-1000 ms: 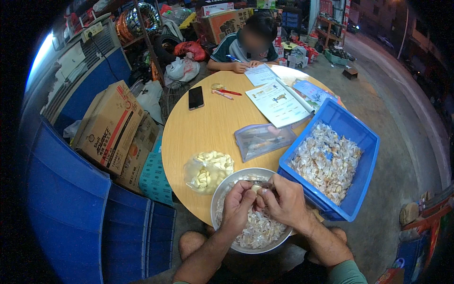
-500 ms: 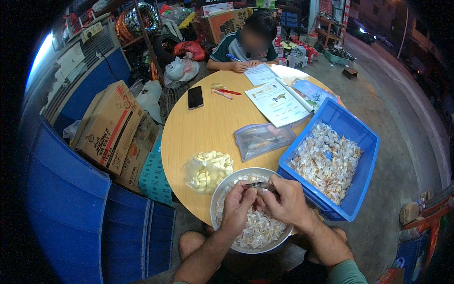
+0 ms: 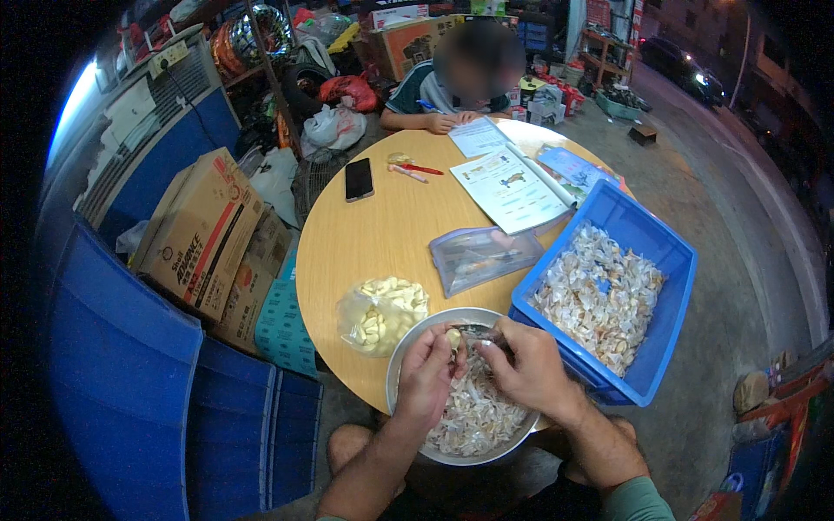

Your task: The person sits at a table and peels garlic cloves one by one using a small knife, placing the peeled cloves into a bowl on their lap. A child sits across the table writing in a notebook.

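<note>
A pale yellow peeled garlic clove (image 3: 453, 338) is pinched in the fingertips of my left hand (image 3: 426, 375), above a round metal bowl (image 3: 402, 412). Papery whitish garlic skins (image 3: 473, 419) fill much of that bowl. My right hand (image 3: 532, 365) is closed around a small dark, blade-like tool (image 3: 475, 331), mostly hidden by the fingers, and is close beside the clove. Left of the bowl, a clear plastic bag (image 3: 349, 323) holds many peeled cloves. To the right stands a blue plastic crate (image 3: 647, 392) with a heap of pale, skin-covered pieces (image 3: 599, 300).
The round wooden table (image 3: 373, 234) carries a phone (image 3: 359, 179), pens (image 3: 421, 169), a zip pouch (image 3: 485, 258) and open books (image 3: 511, 189). Across it a person (image 3: 417, 100) holds a blue pen over a page. Cardboard boxes (image 3: 201, 234) and blue panels (image 3: 130, 365) stand at left.
My left hand has turned and drawn slightly left of the right hand, bringing the bare clove into sight. The dark tool shows less clearly. A car on the street has moved nearer.
</note>
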Action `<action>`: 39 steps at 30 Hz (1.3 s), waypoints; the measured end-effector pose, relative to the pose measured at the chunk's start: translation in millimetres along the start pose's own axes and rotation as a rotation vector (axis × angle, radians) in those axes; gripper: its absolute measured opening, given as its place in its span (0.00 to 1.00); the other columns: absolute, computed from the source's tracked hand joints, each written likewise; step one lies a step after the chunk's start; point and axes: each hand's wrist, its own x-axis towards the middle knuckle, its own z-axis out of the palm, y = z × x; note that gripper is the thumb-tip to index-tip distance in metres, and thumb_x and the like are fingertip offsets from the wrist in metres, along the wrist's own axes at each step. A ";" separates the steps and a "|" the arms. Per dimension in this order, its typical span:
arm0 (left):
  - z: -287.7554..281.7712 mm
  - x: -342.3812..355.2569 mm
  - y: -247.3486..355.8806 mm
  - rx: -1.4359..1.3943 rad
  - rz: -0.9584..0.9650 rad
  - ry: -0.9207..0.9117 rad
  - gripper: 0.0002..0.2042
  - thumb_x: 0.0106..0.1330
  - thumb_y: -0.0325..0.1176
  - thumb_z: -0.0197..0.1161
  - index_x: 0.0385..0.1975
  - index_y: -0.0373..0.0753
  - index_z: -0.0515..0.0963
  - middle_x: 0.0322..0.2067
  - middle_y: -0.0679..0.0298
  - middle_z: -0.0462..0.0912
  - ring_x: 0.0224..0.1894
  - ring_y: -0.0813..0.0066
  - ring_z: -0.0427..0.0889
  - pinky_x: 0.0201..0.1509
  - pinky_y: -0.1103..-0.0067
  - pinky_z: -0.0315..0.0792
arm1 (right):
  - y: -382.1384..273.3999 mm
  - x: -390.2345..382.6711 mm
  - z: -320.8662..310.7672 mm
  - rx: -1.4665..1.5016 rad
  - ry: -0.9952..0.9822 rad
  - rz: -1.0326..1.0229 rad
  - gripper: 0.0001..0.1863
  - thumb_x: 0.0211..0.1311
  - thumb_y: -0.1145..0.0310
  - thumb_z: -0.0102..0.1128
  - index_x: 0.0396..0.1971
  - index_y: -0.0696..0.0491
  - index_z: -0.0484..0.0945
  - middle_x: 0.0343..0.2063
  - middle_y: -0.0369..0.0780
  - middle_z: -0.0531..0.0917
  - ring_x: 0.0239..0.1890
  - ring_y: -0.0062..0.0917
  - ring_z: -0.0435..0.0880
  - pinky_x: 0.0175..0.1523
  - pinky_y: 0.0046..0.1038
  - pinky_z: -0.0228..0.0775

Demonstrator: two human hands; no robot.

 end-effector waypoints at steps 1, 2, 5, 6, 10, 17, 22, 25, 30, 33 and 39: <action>-0.6 0.0 0.9 0.007 -0.001 -0.017 0.15 0.76 0.38 0.51 0.54 0.36 0.70 0.37 0.67 0.75 0.35 0.81 0.71 0.39 0.82 0.65 | -0.1 -0.3 0.9 -0.030 0.002 -0.005 0.07 0.59 0.72 0.62 0.31 0.59 0.76 0.20 0.48 0.78 0.22 0.40 0.80 0.28 0.36 0.70; -1.3 -0.1 1.4 0.015 0.000 -0.033 0.15 0.76 0.38 0.51 0.54 0.36 0.70 0.37 0.66 0.74 0.35 0.81 0.71 0.39 0.82 0.66 | -0.8 -0.2 1.3 -0.039 -0.006 0.009 0.08 0.58 0.71 0.63 0.30 0.59 0.74 0.21 0.48 0.78 0.25 0.43 0.80 0.30 0.39 0.70; -2.2 -0.2 0.9 -0.011 -0.011 -0.018 0.15 0.76 0.37 0.52 0.54 0.34 0.71 0.35 0.65 0.75 0.33 0.80 0.72 0.38 0.82 0.66 | -2.4 -0.5 0.8 -0.068 -0.011 0.017 0.10 0.57 0.70 0.63 0.29 0.58 0.72 0.24 0.49 0.78 0.28 0.46 0.81 0.32 0.42 0.71; -3.5 0.4 1.1 -0.012 -0.032 -0.025 0.15 0.75 0.37 0.52 0.53 0.34 0.71 0.34 0.65 0.75 0.32 0.80 0.72 0.37 0.81 0.66 | -2.2 -0.9 0.1 -0.079 0.002 -0.003 0.09 0.57 0.71 0.63 0.31 0.58 0.73 0.23 0.49 0.78 0.27 0.44 0.80 0.31 0.39 0.71; -5.7 0.6 2.9 -0.082 -0.130 -0.029 0.13 0.74 0.36 0.54 0.50 0.33 0.72 0.31 0.65 0.76 0.29 0.79 0.73 0.35 0.80 0.66 | -6.1 -0.3 -1.2 -0.111 0.008 -0.065 0.09 0.57 0.72 0.64 0.31 0.59 0.73 0.23 0.48 0.78 0.26 0.44 0.80 0.30 0.37 0.70; -8.3 -0.2 -1.0 -0.161 -0.188 -0.067 0.13 0.72 0.34 0.56 0.51 0.34 0.72 0.31 0.63 0.77 0.30 0.78 0.73 0.35 0.79 0.66 | -3.1 0.4 1.7 -0.057 0.028 -0.139 0.10 0.56 0.71 0.65 0.27 0.58 0.72 0.21 0.48 0.77 0.25 0.43 0.80 0.29 0.38 0.69; -12.6 0.6 -2.9 -0.187 -0.221 -0.090 0.12 0.71 0.32 0.57 0.50 0.34 0.72 0.32 0.63 0.77 0.30 0.79 0.73 0.34 0.79 0.66 | -0.5 -0.9 -0.8 -0.112 -0.020 -0.157 0.10 0.55 0.72 0.66 0.26 0.58 0.72 0.21 0.47 0.77 0.23 0.41 0.79 0.27 0.37 0.68; -12.4 0.0 -2.0 -0.198 -0.214 -0.092 0.12 0.71 0.33 0.58 0.49 0.34 0.73 0.33 0.63 0.77 0.30 0.79 0.73 0.35 0.80 0.66 | -0.9 -1.0 1.1 -0.088 0.003 -0.172 0.10 0.54 0.72 0.66 0.25 0.58 0.71 0.20 0.46 0.76 0.22 0.41 0.78 0.26 0.36 0.67; -11.6 -0.4 -0.4 -0.205 -0.206 -0.099 0.11 0.72 0.34 0.58 0.48 0.34 0.73 0.34 0.64 0.77 0.29 0.80 0.73 0.35 0.80 0.66 | -2.9 1.3 3.9 -0.016 0.059 -0.175 0.10 0.54 0.73 0.66 0.25 0.59 0.72 0.20 0.46 0.75 0.22 0.41 0.78 0.26 0.36 0.68; -11.5 -0.2 0.5 -0.191 -0.197 -0.096 0.11 0.72 0.33 0.57 0.48 0.34 0.73 0.34 0.65 0.77 0.29 0.80 0.72 0.35 0.80 0.66 | -3.1 1.2 3.3 -0.045 0.015 -0.149 0.11 0.56 0.68 0.65 0.26 0.57 0.71 0.21 0.47 0.77 0.25 0.44 0.79 0.28 0.39 0.70; -10.4 2.9 -3.4 -0.126 -0.180 -0.102 0.14 0.67 0.27 0.56 0.51 0.31 0.73 0.38 0.60 0.79 0.37 0.74 0.76 0.40 0.77 0.71 | 9.0 -3.8 5.3 -0.063 0.006 -0.140 0.10 0.58 0.62 0.63 0.28 0.53 0.75 0.23 0.47 0.80 0.27 0.46 0.81 0.31 0.44 0.72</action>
